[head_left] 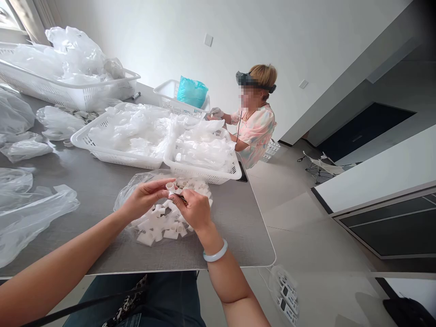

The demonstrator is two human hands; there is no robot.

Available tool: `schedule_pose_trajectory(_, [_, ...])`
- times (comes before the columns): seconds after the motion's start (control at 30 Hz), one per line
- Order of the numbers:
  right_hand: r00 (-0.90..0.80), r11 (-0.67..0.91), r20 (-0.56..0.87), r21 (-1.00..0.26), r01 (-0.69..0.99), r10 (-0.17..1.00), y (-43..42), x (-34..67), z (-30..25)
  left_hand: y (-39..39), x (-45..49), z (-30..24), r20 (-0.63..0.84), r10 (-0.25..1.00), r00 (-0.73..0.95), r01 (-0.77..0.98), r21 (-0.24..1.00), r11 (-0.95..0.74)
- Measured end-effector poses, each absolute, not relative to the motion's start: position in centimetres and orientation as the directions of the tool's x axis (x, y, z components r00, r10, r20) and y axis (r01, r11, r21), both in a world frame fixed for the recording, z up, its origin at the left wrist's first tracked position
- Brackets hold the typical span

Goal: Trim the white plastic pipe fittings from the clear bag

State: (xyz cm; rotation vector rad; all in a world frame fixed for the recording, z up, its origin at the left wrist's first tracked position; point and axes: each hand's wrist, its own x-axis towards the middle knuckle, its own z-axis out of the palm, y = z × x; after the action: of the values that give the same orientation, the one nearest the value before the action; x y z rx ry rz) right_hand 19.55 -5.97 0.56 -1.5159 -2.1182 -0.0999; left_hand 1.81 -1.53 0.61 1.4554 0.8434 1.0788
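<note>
My left hand (pixel 145 197) pinches a small white plastic tube piece (pixel 170 186) between thumb and fingers. My right hand (pixel 194 210) is closed on a thin dark tool, likely tweezers (pixel 179 196), whose tip points at the white piece. Both hands hover over an open clear bag (pixel 129 188) holding a pile of several similar white pieces (pixel 160 227) on the grey table (pixel 98 181). A pale bangle (pixel 215 254) circles my right wrist.
White baskets (pixel 204 172) (pixel 85 136) (pixel 68 91) filled with clear plastic bags stand behind the pile. Loose clear bags (pixel 30 213) lie at left. A person (pixel 254 127) wearing a headset sits at the far end, next to a basket with a teal bag (pixel 191 91).
</note>
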Motion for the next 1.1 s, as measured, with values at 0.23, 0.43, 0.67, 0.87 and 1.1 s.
schedule_pose_trajectory(0.23, [-0.221,0.343,0.469,-0.191,0.920,0.855,-5.6,20.2,0.5,-1.5,1.7,1.1,0.275,0.887,0.371,0.029,0.951,-0.307])
schedule_pose_trajectory(0.43, [-0.234,0.337,0.491,-0.132,0.932,0.839,-5.9,20.2,0.1,-1.6,1.8,1.1,0.348,0.869,0.352,0.130,0.901,-0.414])
schedule_pose_trajectory(0.67, [-0.233,0.332,0.465,-0.143,0.932,0.854,-6.3,19.7,0.0,-1.7,2.0,0.9,0.376,0.882,0.285,0.165,0.887,-0.431])
schedule_pose_trajectory(0.87, [-0.200,0.289,0.440,-0.143,0.947,0.875,-6.3,19.8,-0.2,-2.0,2.3,0.8,0.373,0.864,0.337,0.173,0.878,-0.447])
schedule_pose_trajectory(1.1, [-0.169,0.277,0.460,-0.179,0.944,0.872,-6.4,19.8,0.2,-2.3,2.7,0.7,0.353,0.877,0.325,0.075,0.915,-0.396])
